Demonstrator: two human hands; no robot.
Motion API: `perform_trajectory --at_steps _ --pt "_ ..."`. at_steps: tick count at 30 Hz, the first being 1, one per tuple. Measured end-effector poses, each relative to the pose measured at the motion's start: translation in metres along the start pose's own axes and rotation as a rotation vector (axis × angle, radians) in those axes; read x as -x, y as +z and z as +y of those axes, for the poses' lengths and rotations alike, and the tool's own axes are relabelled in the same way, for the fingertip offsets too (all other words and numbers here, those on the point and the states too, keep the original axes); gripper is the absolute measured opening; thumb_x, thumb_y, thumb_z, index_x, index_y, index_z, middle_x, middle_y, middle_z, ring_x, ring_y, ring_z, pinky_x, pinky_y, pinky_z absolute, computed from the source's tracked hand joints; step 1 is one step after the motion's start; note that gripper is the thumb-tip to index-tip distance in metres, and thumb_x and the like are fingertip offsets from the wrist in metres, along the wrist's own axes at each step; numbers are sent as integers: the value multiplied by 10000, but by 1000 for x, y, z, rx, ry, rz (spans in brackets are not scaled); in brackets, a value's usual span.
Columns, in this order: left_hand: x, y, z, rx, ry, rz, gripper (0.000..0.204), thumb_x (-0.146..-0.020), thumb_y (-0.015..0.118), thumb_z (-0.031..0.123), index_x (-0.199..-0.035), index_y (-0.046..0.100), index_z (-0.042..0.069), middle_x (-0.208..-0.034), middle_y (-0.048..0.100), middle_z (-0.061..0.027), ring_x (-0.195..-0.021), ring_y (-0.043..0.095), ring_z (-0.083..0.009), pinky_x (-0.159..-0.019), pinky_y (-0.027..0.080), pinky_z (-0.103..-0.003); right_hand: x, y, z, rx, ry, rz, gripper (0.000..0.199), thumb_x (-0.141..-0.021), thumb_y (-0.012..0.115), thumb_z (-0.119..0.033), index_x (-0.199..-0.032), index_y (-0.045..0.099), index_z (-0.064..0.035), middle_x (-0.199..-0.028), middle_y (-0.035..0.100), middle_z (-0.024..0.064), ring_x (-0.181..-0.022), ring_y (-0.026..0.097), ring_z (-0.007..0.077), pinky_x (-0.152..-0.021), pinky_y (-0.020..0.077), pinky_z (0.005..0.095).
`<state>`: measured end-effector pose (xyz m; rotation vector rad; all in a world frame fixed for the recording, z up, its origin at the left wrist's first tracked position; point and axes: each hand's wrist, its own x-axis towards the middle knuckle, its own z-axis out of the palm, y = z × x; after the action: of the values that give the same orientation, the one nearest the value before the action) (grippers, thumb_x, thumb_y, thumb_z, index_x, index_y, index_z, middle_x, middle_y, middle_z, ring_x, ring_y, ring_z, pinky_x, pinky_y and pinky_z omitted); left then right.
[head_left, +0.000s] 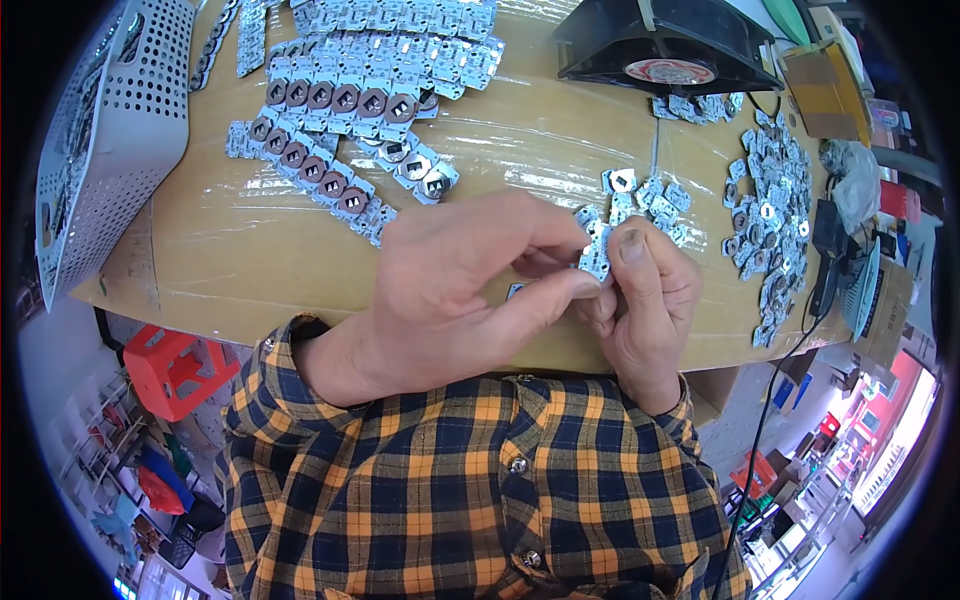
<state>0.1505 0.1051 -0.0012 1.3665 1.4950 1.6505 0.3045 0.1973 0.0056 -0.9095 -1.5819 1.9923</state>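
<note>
Over the near middle of the table, my left hand (450, 285) and my right hand (648, 295) meet at a small pale-blue circuit board (596, 250). The left thumb and forefinger pinch it from the left. My right thumb and curled fingers close on its right side, hiding part of it. A few loose boards (665, 200) lie just beyond the right hand, one with a round silver part (622, 180) on it. To the left, beyond my left hand, rows of joined boards (345, 98) carry round brown parts, and a slanting row (310, 175) lies nearest.
A large heap of loose boards (770, 200) spreads along the right of the brown table (200, 270). At the far right stands a black fan (670, 45). A white perforated basket (120, 150) fills the left edge. A black cable (770, 400) hangs at right.
</note>
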Motion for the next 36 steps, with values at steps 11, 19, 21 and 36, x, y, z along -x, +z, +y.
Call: perform_trajectory --at_steps 11,19,21,36 --pt "7 17 -11 -147 194 78 232 -730 783 50 -914 648 11 -729 654 -87 -577 636 -193 -502 478 -282 13 -4 -1 85 46 174 314 -1007 487 -191 -724 485 -53 -610 410 -47 -507 323 15 -450 211 193" --pt "24 -35 8 -590 240 9 211 -695 670 -12 -905 647 -5 -833 629 -90 -644 618 -251 -548 480 -325 9 -34 -1 825 -343 428 334 -1013 471 -177 -717 517 -30 -605 442 -30 -517 355 27 -470 226 209" --pt "21 -71 1 -846 429 74 185 -679 646 59 -859 608 41 -802 579 -64 -662 599 -219 -538 470 -306 18 -24 -13 553 -218 203 358 -1022 436 -189 -714 517 -26 -645 503 14 -534 410 48 -466 285 212" --pt "12 -109 13 -1013 236 -222 297 -635 662 -38 -929 647 3 -1067 615 -110 -1043 586 -336 -846 473 -432 -6 0 10 -93 -234 340 326 -1020 434 -188 -1003 588 99 -1268 568 242 -1138 594 285 -1018 449 378"
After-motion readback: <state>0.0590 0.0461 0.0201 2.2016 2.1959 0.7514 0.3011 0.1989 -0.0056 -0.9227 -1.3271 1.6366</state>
